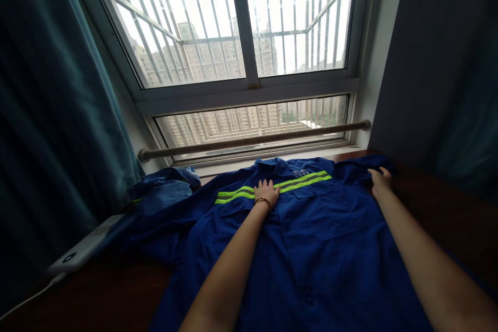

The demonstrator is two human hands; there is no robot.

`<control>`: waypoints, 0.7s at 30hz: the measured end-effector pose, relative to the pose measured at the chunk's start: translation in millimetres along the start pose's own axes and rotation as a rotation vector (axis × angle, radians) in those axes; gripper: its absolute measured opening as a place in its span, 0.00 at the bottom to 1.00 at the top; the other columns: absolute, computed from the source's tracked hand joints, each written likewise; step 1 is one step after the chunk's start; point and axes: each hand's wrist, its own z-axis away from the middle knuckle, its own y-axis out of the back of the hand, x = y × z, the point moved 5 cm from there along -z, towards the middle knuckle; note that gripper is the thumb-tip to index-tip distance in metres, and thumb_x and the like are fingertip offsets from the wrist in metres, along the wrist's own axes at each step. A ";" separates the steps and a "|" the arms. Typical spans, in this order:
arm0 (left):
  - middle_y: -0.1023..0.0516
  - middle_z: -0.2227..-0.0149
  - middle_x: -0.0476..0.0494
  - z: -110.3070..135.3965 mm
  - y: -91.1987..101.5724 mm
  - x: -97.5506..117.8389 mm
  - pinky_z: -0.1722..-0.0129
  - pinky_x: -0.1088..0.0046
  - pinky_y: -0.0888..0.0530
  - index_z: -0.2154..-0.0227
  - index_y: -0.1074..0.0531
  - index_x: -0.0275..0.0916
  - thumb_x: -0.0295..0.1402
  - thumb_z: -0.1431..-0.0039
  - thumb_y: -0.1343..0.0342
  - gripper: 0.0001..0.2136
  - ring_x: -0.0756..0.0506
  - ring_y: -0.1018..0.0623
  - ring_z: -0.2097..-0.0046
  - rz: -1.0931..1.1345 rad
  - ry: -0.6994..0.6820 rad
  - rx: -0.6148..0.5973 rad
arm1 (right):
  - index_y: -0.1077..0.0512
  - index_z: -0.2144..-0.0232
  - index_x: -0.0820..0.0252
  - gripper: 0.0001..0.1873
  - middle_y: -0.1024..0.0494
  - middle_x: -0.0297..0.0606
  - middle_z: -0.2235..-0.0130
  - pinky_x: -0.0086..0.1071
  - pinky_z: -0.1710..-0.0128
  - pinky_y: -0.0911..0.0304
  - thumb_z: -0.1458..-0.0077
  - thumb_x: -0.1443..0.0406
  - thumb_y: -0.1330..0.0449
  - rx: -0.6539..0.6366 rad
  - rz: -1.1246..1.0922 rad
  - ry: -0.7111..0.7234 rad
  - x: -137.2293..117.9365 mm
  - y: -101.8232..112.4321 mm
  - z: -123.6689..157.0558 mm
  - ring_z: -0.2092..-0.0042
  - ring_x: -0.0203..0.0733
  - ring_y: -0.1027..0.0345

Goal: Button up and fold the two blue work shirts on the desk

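A blue work jacket [311,249] lies spread front side up on a dark wooden surface, its collar toward the window. Across its chest runs a yellow-green and grey reflective stripe [307,180], with small white lettering above it on the right. My left hand [266,193], a bracelet at its wrist, rests flat on the chest with fingers spread, partly over the stripe. At the far right, my right hand [381,180] grips the jacket's right-side sleeve, thumb and fingers closed on the cloth. The other sleeve stretches out to the left.
Folded blue cloth [167,189] lies at the left by the curtain [58,88]. A white device [85,244] with a cable sits at the left edge. Behind the jacket, a horizontal rail [257,140] crosses the barred window. A wall stands at the right.
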 end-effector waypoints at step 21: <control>0.43 0.42 0.38 -0.9 0.5 2.9 0.46 0.53 0.47 0.45 0.41 0.40 0.50 0.44 0.67 0.28 0.36 0.47 0.40 -0.013 -0.013 0.000 | 0.43 0.51 0.52 0.22 0.36 0.41 0.55 0.32 0.73 0.32 0.48 0.55 0.53 0.011 -1.097 -0.305 -10.9 56.0 -40.0 0.63 0.38 0.32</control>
